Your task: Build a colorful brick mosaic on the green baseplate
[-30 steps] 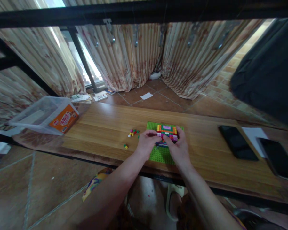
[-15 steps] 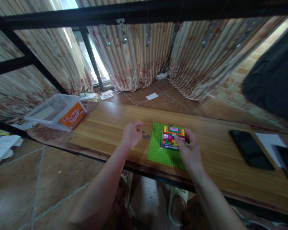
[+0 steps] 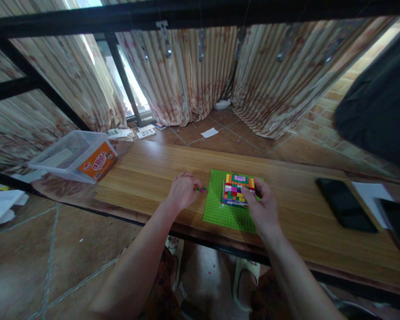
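Note:
A block of many-coloured toy bricks [image 3: 235,190], stacked in layers with a pink patch on top, stands on a green baseplate [image 3: 215,211]. My right hand [image 3: 264,205] grips its right side, with the thumb over the near top edge and the fingers round the far right corner. To the left of the baseplate, my left hand [image 3: 186,191] is low over the table, fingers curled together and pointing down. Beside its fingertips lie several small loose bricks [image 3: 202,189], green and pink among them; the hand covers others, and what it pinches is hidden.
A clear plastic bin [image 3: 66,155] with an orange label stands at the left end of the wooden table [image 3: 146,178]. On the right lie a black phone [image 3: 346,204], a white paper [image 3: 370,195] and a second dark device [image 3: 396,224]. A black bar [image 3: 200,15] crosses above.
My left hand has left the brick block and moved left to the loose bricks, where its fingers have lowered. My right hand has stayed on the block. The view has shifted slightly.

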Motion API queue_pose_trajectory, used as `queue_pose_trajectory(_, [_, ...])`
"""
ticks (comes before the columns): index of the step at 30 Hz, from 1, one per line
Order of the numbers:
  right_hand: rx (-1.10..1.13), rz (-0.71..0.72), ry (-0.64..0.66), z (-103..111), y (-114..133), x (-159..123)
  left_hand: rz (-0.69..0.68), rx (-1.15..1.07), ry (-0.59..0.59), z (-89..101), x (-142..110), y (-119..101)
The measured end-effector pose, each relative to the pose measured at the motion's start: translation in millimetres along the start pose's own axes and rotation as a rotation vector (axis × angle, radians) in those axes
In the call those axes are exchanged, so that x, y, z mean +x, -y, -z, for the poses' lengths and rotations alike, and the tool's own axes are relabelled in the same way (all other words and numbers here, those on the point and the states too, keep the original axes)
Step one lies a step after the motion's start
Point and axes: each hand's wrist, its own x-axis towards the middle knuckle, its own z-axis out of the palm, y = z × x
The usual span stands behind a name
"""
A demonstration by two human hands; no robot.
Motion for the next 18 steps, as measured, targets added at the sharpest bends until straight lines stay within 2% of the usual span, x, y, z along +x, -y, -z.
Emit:
queue_pose_trajectory(6, [0.011, 0.018, 0.014, -1.2, 2.6, -0.1, -0.003, 0.039, -0.011, 1.6, 1.5, -2.9])
queue_pose_trajectory(9, [0.023, 0.01, 0.013, -2.3, 6.5, -1.1, -0.068, -0.148, -0.04, 5.9, -0.5, -11.5])
queue_pose_trajectory(13, [-0.019, 0.012, -0.001, -2.7, 9.3, -2.0, -0.162, -0.412, -0.044, 8.2, -6.6, -35.9])
queue_pose_trajectory(18, [-0.056, 0.05, 0.008, -1.3, 9.2, -2.7, -0.203, -0.441, -0.004, 1.4, -8.1, -56.2])
